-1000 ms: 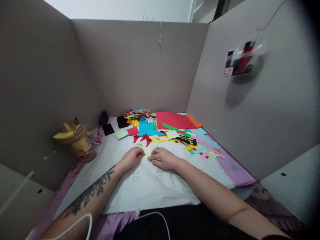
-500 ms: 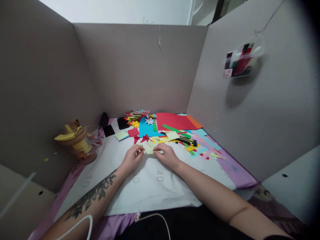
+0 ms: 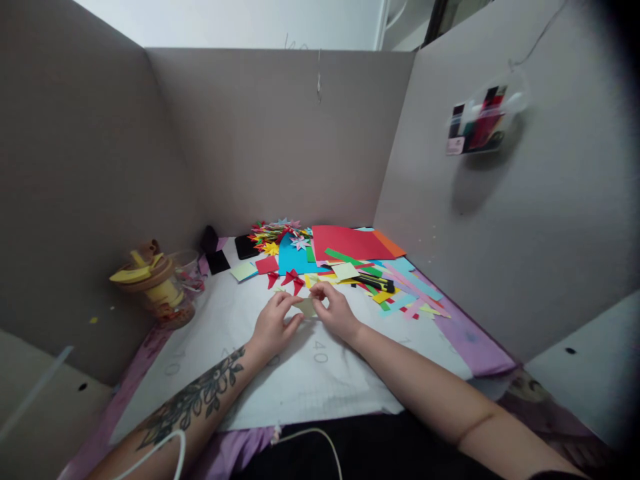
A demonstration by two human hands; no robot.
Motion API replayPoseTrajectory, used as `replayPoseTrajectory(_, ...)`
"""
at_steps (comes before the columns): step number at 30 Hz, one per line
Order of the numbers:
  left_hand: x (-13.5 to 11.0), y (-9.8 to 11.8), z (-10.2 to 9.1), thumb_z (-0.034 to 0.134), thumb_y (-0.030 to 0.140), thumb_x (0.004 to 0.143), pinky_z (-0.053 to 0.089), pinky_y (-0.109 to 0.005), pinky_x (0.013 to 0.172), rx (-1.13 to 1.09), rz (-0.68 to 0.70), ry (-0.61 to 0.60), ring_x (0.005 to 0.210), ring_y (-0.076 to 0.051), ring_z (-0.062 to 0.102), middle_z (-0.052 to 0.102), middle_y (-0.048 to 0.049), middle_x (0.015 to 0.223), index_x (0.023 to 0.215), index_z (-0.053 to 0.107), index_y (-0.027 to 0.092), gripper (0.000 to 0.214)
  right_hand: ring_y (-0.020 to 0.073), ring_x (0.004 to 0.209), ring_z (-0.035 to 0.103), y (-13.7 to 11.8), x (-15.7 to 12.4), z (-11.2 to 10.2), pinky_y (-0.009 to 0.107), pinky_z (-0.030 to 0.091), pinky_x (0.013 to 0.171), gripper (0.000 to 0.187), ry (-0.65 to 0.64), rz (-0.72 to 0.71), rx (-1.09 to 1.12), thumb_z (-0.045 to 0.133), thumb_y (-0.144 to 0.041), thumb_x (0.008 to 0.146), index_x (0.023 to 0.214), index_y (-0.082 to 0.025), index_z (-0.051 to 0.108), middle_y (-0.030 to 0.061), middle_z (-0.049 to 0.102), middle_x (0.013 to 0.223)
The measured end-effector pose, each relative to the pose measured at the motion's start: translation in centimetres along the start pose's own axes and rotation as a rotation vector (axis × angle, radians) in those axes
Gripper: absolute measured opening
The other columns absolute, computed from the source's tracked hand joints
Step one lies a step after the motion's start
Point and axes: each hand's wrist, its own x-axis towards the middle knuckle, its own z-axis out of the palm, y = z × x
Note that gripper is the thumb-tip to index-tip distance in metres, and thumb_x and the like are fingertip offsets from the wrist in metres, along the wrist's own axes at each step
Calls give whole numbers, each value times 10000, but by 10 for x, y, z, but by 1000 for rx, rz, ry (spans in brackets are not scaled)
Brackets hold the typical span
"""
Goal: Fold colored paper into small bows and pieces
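Note:
My left hand (image 3: 274,325) and my right hand (image 3: 334,308) meet over the white mat (image 3: 280,373), both pinching a small pale yellow-green folded paper (image 3: 306,307) held just above the surface. The fingers of each hand are closed on its edges. Just beyond the hands lie small red folded paper pieces (image 3: 291,278) and a pale yellow square (image 3: 345,271).
A heap of coloured paper sheets and strips (image 3: 360,263) and folded paper stars (image 3: 275,235) fills the back right of the desk. A jar with yellow tape (image 3: 153,285) stands at left, dark objects (image 3: 217,259) behind. Grey partition walls enclose three sides; a white cable (image 3: 305,430) runs near me.
The paper lay flat on the mat under my fingertips a second ago; now both hands have lifted it slightly and shifted right, pinching it between them.

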Motion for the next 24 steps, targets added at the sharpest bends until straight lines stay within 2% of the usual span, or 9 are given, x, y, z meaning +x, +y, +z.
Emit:
replayPoseTrajectory(3,0,3,1,517,243,825,445,-279,754,39,19,-12,861,-167,544,564,-46,916,952,572,205,144,137,740,547,-4,-2,3,269,464,698,148,-19,-52,24,488,-156,789,929,-189,526,19,588,812)
replayPoseTrajectory(5,0,2,3,498,240,836,443,-274,726,45,5,34,817,-160,543,562,-35,865,876,545,199,74,137,748,554,-6,-3,6,269,469,703,147,-38,-81,38,506,-159,796,937,-190,531,20,597,814)
replayPoseTrajectory(8,-1,-1,5,503,248,834,445,-276,719,41,-21,105,819,-160,544,571,-42,914,918,513,199,98,141,765,560,-8,-6,9,278,477,714,139,-67,-97,44,506,-167,813,946,-190,542,30,602,827)
replayPoseTrajectory(12,-1,-3,5,490,249,845,441,-261,678,-6,-50,48,746,-143,544,597,-24,849,892,543,205,83,146,773,562,-8,-7,11,284,482,717,177,-78,-95,50,525,-183,806,983,-189,540,36,600,842)
replayPoseTrajectory(15,-1,-3,4,486,269,850,430,-241,616,-72,-105,86,670,-121,530,594,-11,790,833,554,194,103,146,781,563,-6,-6,11,283,480,724,198,-104,-75,49,544,-192,798,996,-184,553,42,606,868)
replayPoseTrajectory(18,0,-7,4,494,258,836,432,-220,577,-129,-129,97,690,-120,551,609,-14,799,835,567,188,101,157,816,577,-1,-3,9,308,478,754,148,-143,-101,29,495,-192,842,933,-191,611,49,632,861)
replayPoseTrajectory(20,2,-13,5,492,198,814,458,-222,608,-143,-116,93,746,-130,573,627,-21,836,851,579,189,96,170,866,583,4,0,7,353,468,808,207,-149,-195,-9,459,-167,854,946,-206,640,59,657,886)
replayPoseTrajectory(24,6,-30,6,457,105,785,476,-304,832,-104,-30,65,932,-162,589,651,-44,970,852,607,191,185,199,979,550,16,6,4,424,430,872,275,-248,-371,-202,481,-143,836,1010,-261,658,59,676,1004)
